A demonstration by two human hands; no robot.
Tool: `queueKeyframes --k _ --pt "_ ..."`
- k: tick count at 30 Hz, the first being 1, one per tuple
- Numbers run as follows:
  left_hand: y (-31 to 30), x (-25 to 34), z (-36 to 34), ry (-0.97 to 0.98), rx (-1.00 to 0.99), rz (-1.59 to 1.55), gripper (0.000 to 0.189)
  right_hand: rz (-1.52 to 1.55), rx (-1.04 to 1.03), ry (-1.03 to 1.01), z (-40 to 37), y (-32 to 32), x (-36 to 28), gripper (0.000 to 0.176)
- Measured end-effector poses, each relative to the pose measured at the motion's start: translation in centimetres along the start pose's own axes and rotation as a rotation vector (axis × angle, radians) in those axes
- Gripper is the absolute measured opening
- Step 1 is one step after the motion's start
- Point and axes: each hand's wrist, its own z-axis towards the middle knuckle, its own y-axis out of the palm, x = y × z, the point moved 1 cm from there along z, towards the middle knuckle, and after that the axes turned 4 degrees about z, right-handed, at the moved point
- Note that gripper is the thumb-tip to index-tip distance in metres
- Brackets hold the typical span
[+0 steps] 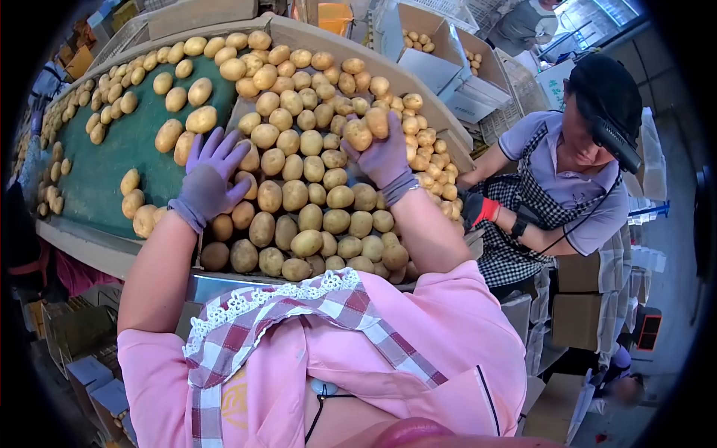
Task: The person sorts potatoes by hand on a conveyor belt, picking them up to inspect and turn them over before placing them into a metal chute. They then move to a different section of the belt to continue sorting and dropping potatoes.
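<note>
While the right hand [382, 158] grips two potatoes [358, 135] above the crowded right part of the desk [86, 245], the left hand [209, 179] spreads its fingers wide where the green belt [97, 160] meets the pile [310, 179]. More potatoes [175, 99] lie scattered along the belt, and a person [575, 164] in a checked apron [515, 250] stands just beside the desk's right side.
</note>
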Motion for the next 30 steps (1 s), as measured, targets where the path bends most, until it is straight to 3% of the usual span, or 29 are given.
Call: queueKeyframes --k 1,3,4,5,7,8,9,10,12,14,16,17,19,21,23,25,27,30 --pt "0.0 0.1 0.0 0.020 0.027 -0.004 0.062 0.007 -0.001 0.031 -0.4 1.0 0.9 0.056" --pt "-0.2 0.9 -0.2 0.020 0.033 0.002 0.062 -0.321 -0.301 -0.033 -2.0 3.7 3.0 0.055" --pt "-0.3 0.9 -0.4 0.030 0.027 0.010 0.063 -0.629 -0.392 -0.233 -2.8 5.4 4.4 0.061" --pt "-0.2 1.0 -0.6 0.036 0.015 0.013 0.064 -0.753 -0.492 -0.280 -4.9 7.9 5.9 0.049" --pt "-1.7 1.6 -0.8 0.084 -0.122 0.072 0.067 -1.302 -0.933 -1.055 -8.2 12.7 6.1 0.034" --pt "-0.8 1.3 -1.2 0.117 -0.072 0.075 0.068 -1.336 -1.113 -1.200 -9.0 13.5 6.2 0.031" --pt "0.2 1.1 -1.4 0.111 -0.062 0.115 0.057 -1.357 -1.297 -1.340 -9.4 14.0 6.2 0.028" --pt "-0.1 1.3 -1.4 0.120 -0.064 0.130 0.057 -1.388 -1.324 -1.628 -9.2 14.6 5.6 0.025" --pt "-1.6 2.1 -1.5 0.083 -0.072 0.095 0.059 -1.546 -1.179 -1.777 -5.8 16.9 0.4 0.014" --pt "-1.2 2.2 -1.8 0.031 -0.055 0.029 0.063 -2.094 -0.662 -1.644 0.9 16.4 -7.9 0.017" --pt "-0.8 2.1 -1.9 0.015 -0.078 0.015 0.059 -2.173 0.262 -1.836 6.4 15.7 -16.6 0.075" --pt "-0.4 2.0 -2.1 0.020 -0.065 0.016 0.059 -2.152 0.302 -1.700 9.3 12.2 -19.9 0.078" --pt "0.0 1.9 -2.4 0.020 -0.070 0.038 0.060 -1.903 0.104 -1.982 9.9 8.7 -19.4 0.039" --pt "-0.1 2.1 -2.7 0.027 -0.092 0.045 0.060 -1.840 -0.160 -1.525 9.4 4.1 -14.9 0.041" --pt "0.1 2.2 -2.7 0.029 -0.097 0.069 0.061 -1.989 -0.035 -0.800 6.7 3.2 -9.7 0.036" --pt "0.2 2.2 -2.4 0.041 -0.090 0.109 0.061 -1.832 -0.255 -0.498 8.5 -0.6 -6.6 0.039" --pt "0.5 2.2 -2.3 0.040 -0.097 0.115 0.062 -1.941 -0.209 -0.313 8.3 -2.2 -2.6 0.051" --pt "0.7 1.9 -2.5 0.024 -0.106 0.130 0.067 -1.825 -0.075 -0.571 7.9 -3.1 1.3 0.054"
